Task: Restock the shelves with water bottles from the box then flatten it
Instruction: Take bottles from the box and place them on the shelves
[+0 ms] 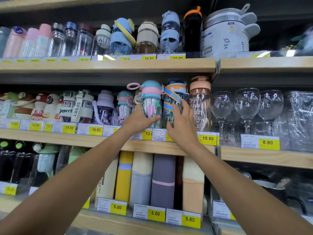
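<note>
On the middle shelf [105, 139] stands a clear bottle with a pink and blue lid [151, 100]. My left hand [141, 118] grips its lower body, thumb across the front. Right beside it stands a dark blue bottle with an orange strap [175, 97]. My right hand [182, 126] lies against that bottle's lower front, fingers spread and fairly straight. A clear bottle with a peach lid [199, 99] stands just right of my right hand. The box is not in view.
More bottles fill the middle shelf to the left, such as a purple one [105, 107]. Wine glasses [247, 106] stand to the right. The top shelf [108, 64] holds bottles and a metal pot [227, 31]. Tall flasks [163, 180] stand below.
</note>
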Demonstrator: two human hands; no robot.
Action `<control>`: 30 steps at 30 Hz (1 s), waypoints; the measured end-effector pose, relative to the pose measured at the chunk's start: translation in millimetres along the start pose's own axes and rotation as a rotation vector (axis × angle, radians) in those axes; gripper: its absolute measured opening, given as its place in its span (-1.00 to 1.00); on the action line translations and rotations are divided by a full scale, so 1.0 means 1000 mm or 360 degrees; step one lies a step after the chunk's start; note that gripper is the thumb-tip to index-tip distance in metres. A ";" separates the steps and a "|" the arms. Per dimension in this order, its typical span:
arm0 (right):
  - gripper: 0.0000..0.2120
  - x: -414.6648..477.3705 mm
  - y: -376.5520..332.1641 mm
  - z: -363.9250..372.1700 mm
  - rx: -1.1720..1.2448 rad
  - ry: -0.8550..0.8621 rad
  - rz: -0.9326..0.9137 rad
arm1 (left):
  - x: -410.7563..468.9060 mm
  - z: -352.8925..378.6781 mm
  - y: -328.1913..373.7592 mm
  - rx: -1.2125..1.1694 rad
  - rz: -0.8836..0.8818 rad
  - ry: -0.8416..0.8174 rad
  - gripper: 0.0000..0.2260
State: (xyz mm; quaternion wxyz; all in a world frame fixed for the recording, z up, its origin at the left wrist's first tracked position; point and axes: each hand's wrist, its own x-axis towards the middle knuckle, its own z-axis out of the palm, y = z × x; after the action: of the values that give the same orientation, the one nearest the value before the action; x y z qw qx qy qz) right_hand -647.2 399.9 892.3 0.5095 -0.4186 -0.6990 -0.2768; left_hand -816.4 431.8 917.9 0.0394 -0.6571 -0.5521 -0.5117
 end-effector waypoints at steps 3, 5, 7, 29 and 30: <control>-0.48 -0.002 0.000 -0.002 0.0021 -0.0007 -0.0001 | -0.001 0.000 0.001 0.0030 -0.0028 0.0009 -0.21; -0.49 -0.003 0.001 -0.003 0.0040 -0.0025 -0.0004 | -0.001 -0.001 0.001 0.0054 -0.0042 0.0020 -0.18; -0.50 -0.004 0.001 -0.004 0.0059 -0.0033 -0.0008 | -0.001 -0.004 0.002 0.0104 -0.0075 0.0015 -0.11; -0.48 -0.007 0.003 -0.014 0.0109 -0.0181 0.0024 | -0.015 -0.010 0.009 0.0041 -0.0108 -0.0108 -0.06; -0.47 -0.007 0.003 -0.014 0.0113 -0.0187 0.0026 | -0.016 -0.010 0.010 0.0031 -0.0114 -0.0113 -0.06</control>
State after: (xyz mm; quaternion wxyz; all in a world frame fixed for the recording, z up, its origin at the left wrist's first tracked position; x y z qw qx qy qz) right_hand -637.0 387.7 890.2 0.4843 -0.4215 -0.7337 -0.2226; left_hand -813.0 410.5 916.3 0.0079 -0.6542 -0.5812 -0.4839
